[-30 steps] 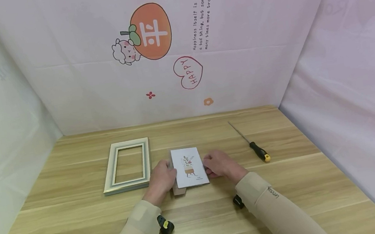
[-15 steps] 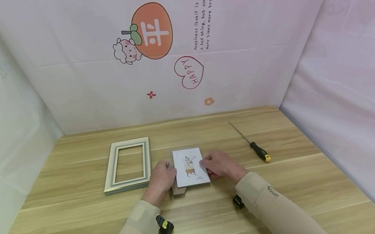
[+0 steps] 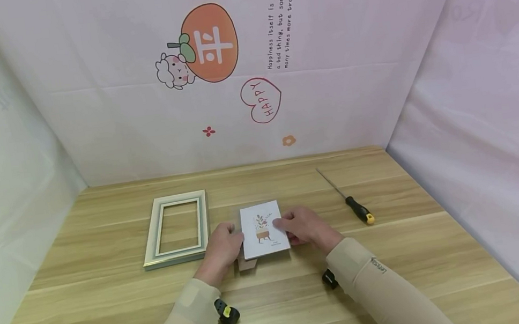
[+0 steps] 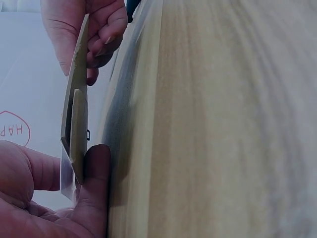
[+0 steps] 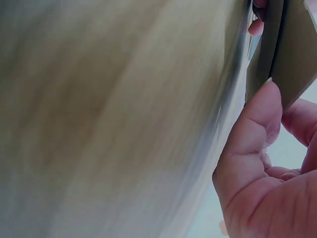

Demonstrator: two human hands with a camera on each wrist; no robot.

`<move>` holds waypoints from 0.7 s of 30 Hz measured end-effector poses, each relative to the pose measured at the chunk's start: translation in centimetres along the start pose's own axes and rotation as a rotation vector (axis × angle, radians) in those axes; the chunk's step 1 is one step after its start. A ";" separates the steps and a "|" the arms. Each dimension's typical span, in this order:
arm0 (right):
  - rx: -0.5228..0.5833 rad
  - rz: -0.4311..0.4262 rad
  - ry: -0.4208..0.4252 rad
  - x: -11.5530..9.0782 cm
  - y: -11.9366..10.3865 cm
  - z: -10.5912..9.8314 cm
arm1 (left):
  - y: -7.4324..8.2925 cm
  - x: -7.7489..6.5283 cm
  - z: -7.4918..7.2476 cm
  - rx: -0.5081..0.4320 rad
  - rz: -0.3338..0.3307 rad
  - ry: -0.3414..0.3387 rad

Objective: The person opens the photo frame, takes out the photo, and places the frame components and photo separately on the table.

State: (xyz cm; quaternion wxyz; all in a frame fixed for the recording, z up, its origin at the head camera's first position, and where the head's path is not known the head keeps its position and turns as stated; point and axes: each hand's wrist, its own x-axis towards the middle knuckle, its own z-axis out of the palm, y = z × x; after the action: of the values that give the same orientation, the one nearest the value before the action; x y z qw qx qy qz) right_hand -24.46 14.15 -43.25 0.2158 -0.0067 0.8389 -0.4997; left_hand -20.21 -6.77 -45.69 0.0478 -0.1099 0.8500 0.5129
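Note:
A white card (image 3: 261, 243) printed with a plant in a brown pot lies face up on a brown backing board (image 4: 75, 74), raised off the table between both hands. Below the card's lower left, a brown stand leg (image 3: 248, 264) sticks out from the back. My left hand (image 3: 221, 249) pinches the stack's left edge, a finger underneath beside the leg in the left wrist view. From the right, my right hand (image 3: 307, 225) pinches the opposite edge, thumb on the card's face. The board's underside (image 5: 297, 54) shows in the right wrist view.
An empty cream and grey picture frame (image 3: 153, 229) lies on the wooden table (image 3: 86, 291) to the left. At the right rests a screwdriver (image 3: 356, 209) with a black and yellow handle. Printed white cloth (image 3: 139, 133) walls the back and sides.
The card has shifted slightly right and turned a little on the backing. My right thumb has slid further onto its face. Frame and screwdriver stay where they were.

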 end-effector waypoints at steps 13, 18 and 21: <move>0.089 0.019 -0.026 0.4 0.1 -0.1 | 0.0 0.1 0.2 0.010 -0.001 0.005; 0.108 0.017 -0.035 0.5 0.3 0.0 | 0.1 -0.1 0.2 0.026 0.005 0.010; 0.111 0.023 -0.030 0.5 0.2 0.0 | 0.2 -0.2 0.1 0.038 0.010 0.011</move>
State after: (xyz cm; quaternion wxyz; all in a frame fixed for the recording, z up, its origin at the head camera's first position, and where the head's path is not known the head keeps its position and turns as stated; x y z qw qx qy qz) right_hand -24.90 14.19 -43.63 0.2343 0.0074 0.8065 -0.5428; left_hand -20.11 -6.55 -45.59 0.0427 -0.1073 0.8604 0.4963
